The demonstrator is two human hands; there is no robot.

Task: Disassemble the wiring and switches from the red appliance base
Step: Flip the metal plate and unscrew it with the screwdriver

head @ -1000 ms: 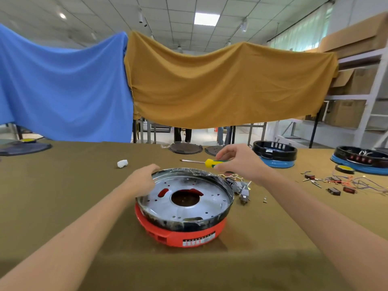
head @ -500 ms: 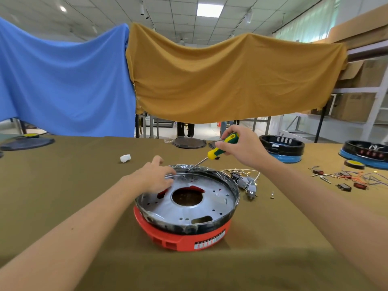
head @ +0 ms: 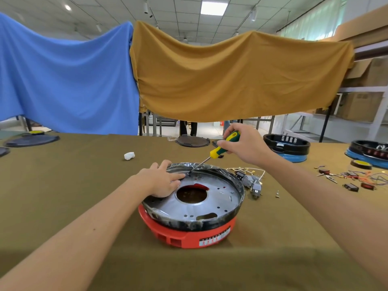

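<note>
The red appliance base (head: 189, 236) sits on the olive table in front of me, with a round metal plate (head: 210, 204) with a centre hole on top of it. My left hand (head: 161, 179) rests flat on the plate's left part, fingers stretched toward its far rim. My right hand (head: 243, 145) grips a yellow-green screwdriver (head: 222, 148); its tip touches the plate near the far rim, just beyond my left fingertips. A bundle of grey switches and thin wires (head: 249, 181) lies on the table right of the base.
Loose switches and coloured wires (head: 357, 179) lie at the right. Two black-and-blue appliance bases (head: 287, 148) (head: 369, 152) stand at the back right, dark round lids (head: 193, 141) (head: 31, 140) at the back. A white lump (head: 129, 155) and a small screw (head: 277, 195) lie on the cloth.
My right hand lifted the screwdriver off the table, tilted it and brought its tip down to the plate. My left hand slid from the plate's rim onto its surface.
</note>
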